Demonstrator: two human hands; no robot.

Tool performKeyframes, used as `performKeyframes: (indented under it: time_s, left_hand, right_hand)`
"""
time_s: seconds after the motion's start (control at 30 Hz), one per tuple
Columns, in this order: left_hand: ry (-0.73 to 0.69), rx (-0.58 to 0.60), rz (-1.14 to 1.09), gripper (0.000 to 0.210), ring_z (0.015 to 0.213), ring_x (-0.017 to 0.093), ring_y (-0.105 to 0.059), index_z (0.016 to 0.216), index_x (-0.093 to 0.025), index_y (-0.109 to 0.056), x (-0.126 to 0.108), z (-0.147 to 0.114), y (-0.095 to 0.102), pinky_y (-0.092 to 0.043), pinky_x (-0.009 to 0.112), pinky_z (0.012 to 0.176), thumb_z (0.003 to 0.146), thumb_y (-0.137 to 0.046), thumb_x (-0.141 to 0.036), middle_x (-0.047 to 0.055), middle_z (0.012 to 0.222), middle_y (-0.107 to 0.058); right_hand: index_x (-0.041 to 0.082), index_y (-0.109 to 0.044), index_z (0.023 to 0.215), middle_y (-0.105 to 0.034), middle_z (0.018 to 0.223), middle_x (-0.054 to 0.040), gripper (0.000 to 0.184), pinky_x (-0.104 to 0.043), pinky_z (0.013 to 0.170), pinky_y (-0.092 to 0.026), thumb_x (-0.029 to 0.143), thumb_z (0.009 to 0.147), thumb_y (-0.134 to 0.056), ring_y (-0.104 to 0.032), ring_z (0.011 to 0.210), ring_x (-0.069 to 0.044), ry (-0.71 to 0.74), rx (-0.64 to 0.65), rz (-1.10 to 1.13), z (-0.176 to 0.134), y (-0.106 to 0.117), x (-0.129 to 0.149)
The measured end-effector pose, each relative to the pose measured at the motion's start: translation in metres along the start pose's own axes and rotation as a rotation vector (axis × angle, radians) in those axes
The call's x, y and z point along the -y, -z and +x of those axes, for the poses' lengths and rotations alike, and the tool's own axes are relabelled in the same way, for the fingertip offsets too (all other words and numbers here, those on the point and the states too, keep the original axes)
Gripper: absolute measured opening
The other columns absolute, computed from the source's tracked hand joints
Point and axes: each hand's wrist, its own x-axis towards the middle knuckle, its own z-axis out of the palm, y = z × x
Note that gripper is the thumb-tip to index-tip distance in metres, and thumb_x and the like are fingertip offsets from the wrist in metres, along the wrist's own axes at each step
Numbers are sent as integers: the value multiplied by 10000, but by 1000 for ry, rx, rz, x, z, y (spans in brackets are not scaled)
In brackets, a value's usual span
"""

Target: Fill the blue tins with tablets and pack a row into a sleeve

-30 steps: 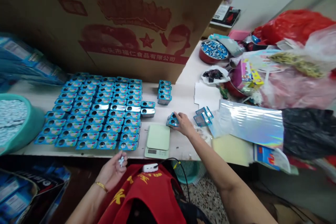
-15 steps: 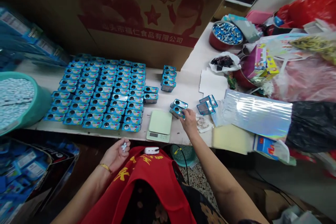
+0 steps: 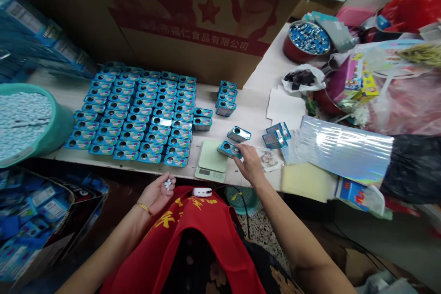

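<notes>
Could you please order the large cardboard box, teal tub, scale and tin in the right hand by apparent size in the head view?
1. Large cardboard box
2. Teal tub, partly out of frame
3. Scale
4. Tin in the right hand

Glossy printed tops are seen on the blue boxes [image 3: 135, 117], 9 o'clock. Smooth plastic is shown by the turquoise basin [image 3: 62, 124], farther out at 9, and by the digital scale [image 3: 212, 157], 6 o'clock. Mirror-shiny holographic film [image 3: 347, 151] is noted at 3, crinkled black plastic bag [image 3: 409, 170] beyond. Matt cardboard carton [image 3: 172, 23] is seen at 11, matt cloth apron [image 3: 213, 216] at 6.
</notes>
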Motion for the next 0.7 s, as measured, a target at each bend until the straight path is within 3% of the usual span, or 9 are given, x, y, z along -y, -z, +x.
performKeyframes:
  time_s: [0.17,0.27,0.43,0.7]
  left_hand:
    - [0,-52,-19,125,547,94,-552,759,-82,-575,2,-1,-6,-475,188,464,795,-465,-129,83,705,-594]
    - [-13,-74,-61,136,641,126,-605,795,-83,-586,2,0,0,-523,223,557,797,-452,-100,104,762,-625]
    - [-43,-74,-77,195,813,181,-624,916,-62,-580,1,2,16,-539,279,691,781,-439,-49,148,880,-636]
    - [-73,-48,-56,400,1028,233,-543,1069,-63,-536,-3,-2,2,-494,304,833,709,-415,64,185,1050,-597]
  right_hand:
    - [186,-421,1204,-519,1087,-101,426,-385,852,-408,304,800,-486,-449,1004,-232,45,87,16,2,-23,15]
    - [214,-399,1233,-484,1145,-107,474,-415,854,-415,354,792,-502,-441,1044,-238,-49,1,52,-8,-19,5]
    - [214,-485,1146,-494,1096,-100,351,-363,727,-486,341,820,-456,-487,975,-203,-231,-169,148,-26,-5,-16]
    - [216,-549,1070,-529,1059,-86,278,-404,822,-442,280,814,-460,-499,978,-201,-234,-235,142,-25,-5,-17]
